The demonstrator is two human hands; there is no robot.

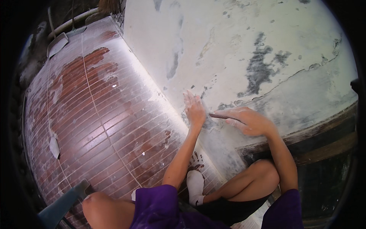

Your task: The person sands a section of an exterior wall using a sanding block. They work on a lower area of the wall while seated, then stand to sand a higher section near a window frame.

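Note:
My left hand [195, 110] lies against the patchy white wall [213, 45] near its base, fingers stretched out and dusted white. Just to its right, my right hand [251, 121] is closed around a thin, dark, scraper-like tool [218, 115]. The tool's tip points left, close to my left wrist, at a grey worn patch of the wall. Its exact kind is unclear, since my fingers cover part of it. Flaking and dark bare spots mark the wall, and a crack [282, 83] runs up to the right.
Reddish-brown floor tiles [114, 126], coated in white dust, spread to the left. Two dustpans [58, 45] and broom bristles [108, 5] are at the far left. A pale flat piece [54, 147] lies on the tiles. A worn wooden edge [305, 133] borders a dark opening at right.

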